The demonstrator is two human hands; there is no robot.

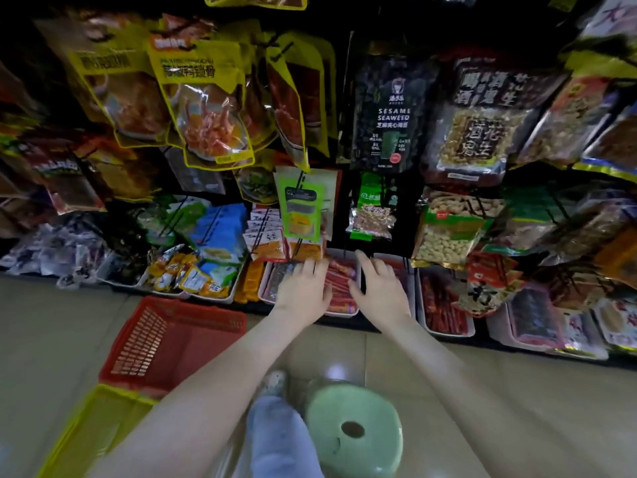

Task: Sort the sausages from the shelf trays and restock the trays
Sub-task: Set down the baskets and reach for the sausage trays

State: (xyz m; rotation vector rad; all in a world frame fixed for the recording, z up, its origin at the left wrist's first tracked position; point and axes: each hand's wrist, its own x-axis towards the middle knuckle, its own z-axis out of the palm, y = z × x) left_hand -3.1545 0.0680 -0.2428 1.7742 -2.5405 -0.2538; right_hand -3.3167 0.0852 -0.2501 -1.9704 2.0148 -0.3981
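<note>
A white shelf tray [339, 313] on the bottom shelf holds a pile of red wrapped sausages [339, 284]. My left hand [305, 288] lies on the tray's left side with fingers spread, reaching over the sausages. My right hand [379, 288] lies on the right side, fingers extended toward the shelf back, thumb against the sausages. Both hands flank the pile; whether either one grips a sausage is hidden. To the right, another white tray [444, 331] holds long dark red sausages [439, 301].
A red plastic basket [172, 339] and a yellow basket [93, 432] sit on the floor at the left. A green stool [355, 429] stands by my leg. Hanging snack bags [303, 208] dangle just above the tray. More trays line the shelf both ways.
</note>
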